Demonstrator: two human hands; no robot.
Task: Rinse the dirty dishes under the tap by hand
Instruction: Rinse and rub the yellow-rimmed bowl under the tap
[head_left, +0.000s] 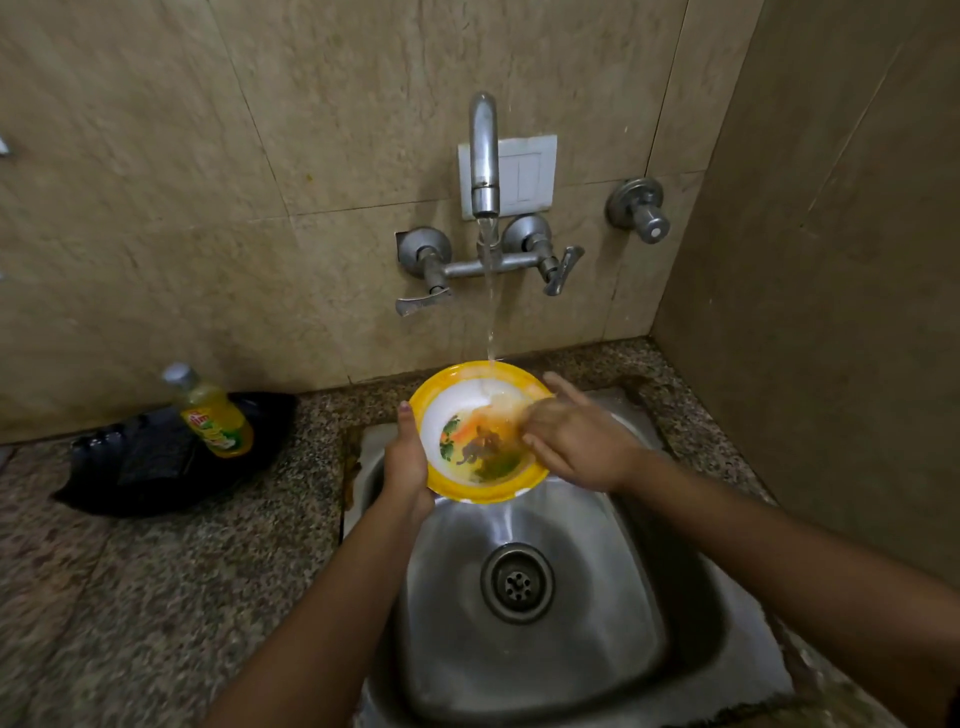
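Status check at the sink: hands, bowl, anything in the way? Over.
Left hand grips yellow-rimmed bowl at left rim. Right hand touches bowl's inside, blurred. Bowl tilted over sink, tap water hitting its far side. Nothing blocking.

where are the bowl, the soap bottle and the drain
bowl (483, 493): head view, near side of its yellow rim
soap bottle (215, 423): head view, middle of its yellow body
drain (518, 583): head view, centre of the strainer

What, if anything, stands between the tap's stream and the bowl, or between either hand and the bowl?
Nothing visible. The stream falls straight from the spout into the bowl. The left hand grips the bowl's rim, and the right hand touches its inside, over the sink.
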